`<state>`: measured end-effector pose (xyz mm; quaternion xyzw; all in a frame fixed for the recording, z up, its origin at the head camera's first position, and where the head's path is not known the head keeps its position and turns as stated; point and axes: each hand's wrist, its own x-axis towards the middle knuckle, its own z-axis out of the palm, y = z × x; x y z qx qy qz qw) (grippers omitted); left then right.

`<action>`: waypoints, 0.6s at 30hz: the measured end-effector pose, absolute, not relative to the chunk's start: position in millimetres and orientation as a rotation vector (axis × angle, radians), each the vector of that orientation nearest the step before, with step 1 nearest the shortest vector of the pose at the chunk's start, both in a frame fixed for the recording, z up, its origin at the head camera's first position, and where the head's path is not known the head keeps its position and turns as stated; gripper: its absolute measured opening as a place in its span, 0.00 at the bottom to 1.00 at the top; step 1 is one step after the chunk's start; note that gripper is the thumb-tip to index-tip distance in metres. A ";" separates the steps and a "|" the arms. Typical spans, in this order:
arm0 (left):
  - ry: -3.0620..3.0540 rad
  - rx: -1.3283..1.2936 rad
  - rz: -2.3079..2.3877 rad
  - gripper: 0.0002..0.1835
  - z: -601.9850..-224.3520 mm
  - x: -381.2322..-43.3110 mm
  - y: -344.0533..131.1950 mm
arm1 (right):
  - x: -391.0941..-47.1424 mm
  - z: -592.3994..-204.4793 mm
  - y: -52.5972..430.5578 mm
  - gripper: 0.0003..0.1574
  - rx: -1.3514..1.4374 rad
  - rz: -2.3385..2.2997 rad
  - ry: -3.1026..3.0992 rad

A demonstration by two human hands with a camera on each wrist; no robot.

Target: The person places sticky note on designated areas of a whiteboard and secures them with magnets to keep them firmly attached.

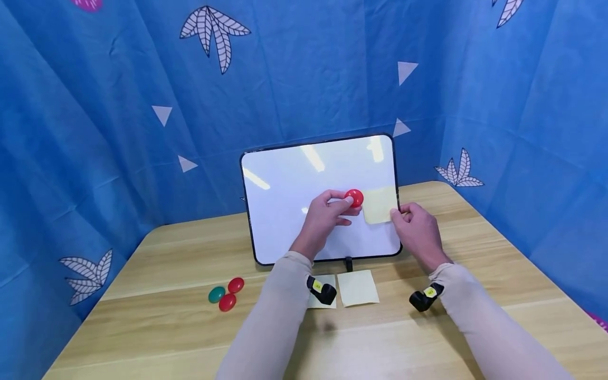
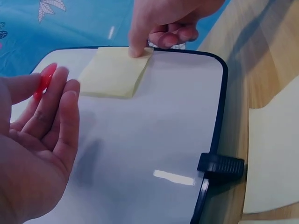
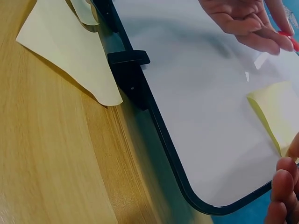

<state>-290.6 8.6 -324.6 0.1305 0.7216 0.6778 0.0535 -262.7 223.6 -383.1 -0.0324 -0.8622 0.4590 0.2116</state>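
A yellow sticky note (image 1: 379, 205) lies against the right side of a black-framed whiteboard (image 1: 290, 211). My left hand (image 1: 324, 217) pinches a round red magnet (image 1: 354, 198) between thumb and fingertips, just left of the note; the left wrist view shows this magnet (image 2: 46, 79) held off the board. At the board's right edge, my right hand (image 1: 418, 229) holds the note's outer edge, its thumb on the note and its other fingers curled beside the frame. In the right wrist view, the note's (image 3: 275, 112) lower edge stands slightly away from the board.
Two more sticky notes lie before the board: one to the right (image 1: 358, 288), the other (image 1: 315, 301) partly behind my left wrist camera. Two red magnets (image 1: 227, 302) and a green magnet (image 1: 217, 294) sit together at left. A black clip (image 1: 349, 264) is at the board's lower edge.
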 end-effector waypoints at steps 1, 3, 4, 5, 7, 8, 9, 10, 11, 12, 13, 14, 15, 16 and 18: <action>2.190 0.385 2.078 0.13 -324.9 -291.3 10.8 | -262.9 -383.0 224.0 0.27 -0.089 1.273 -2.394; 2.192 0.370 2.101 0.13 -325.4 -292.5 14.5 | -263.5 -383.1 224.7 0.27 -0.089 1.272 -2.393; 2.201 0.365 2.104 0.13 -325.4 -292.9 15.8 | -264.1 -383.5 224.5 0.27 -0.088 1.272 -2.389; 2.210 0.368 2.102 0.13 -325.7 -293.6 17.2 | -264.4 -383.8 224.2 0.27 -0.088 1.270 -2.387; 2.239 0.384 2.088 0.13 -326.1 -294.9 20.4 | -265.0 -384.5 224.0 0.27 -0.091 1.268 -2.384; 2.258 0.394 2.078 0.13 -326.2 -295.5 22.3 | -265.0 -384.9 224.0 0.26 -0.095 1.268 -2.383; 2.276 0.403 2.067 0.13 -326.4 -296.1 24.3 | -265.2 -385.2 224.1 0.26 -0.097 1.270 -2.383; 2.295 0.411 2.057 0.13 -326.4 -296.7 26.4 | -265.1 -385.5 223.8 0.26 -0.100 1.271 -2.387; 2.310 0.416 2.052 0.12 -326.6 -297.2 28.7 | -265.0 -385.7 223.4 0.26 -0.103 1.271 -2.392; 2.322 0.412 2.049 0.12 -326.6 -297.5 31.0 | -264.9 -385.9 223.0 0.26 -0.105 1.273 -2.395; 2.330 0.404 2.050 0.12 -326.6 -297.8 33.2 | -265.0 -386.4 222.8 0.26 -0.107 1.274 -2.399; 2.330 0.393 2.056 0.12 -326.4 -298.0 35.4 | -265.0 -386.6 222.3 0.26 -0.109 1.275 -2.404; 2.328 0.378 2.063 0.12 -326.2 -298.1 37.5 | -265.1 -386.8 221.7 0.26 -0.110 1.276 -2.407; 2.326 0.362 2.074 0.12 -326.1 -298.2 39.5 | -265.2 -386.9 221.1 0.26 -0.111 1.275 -2.410; 2.324 0.328 2.087 0.11 -325.4 -298.3 42.4 | -265.7 -387.1 219.8 0.26 -0.112 1.279 -2.409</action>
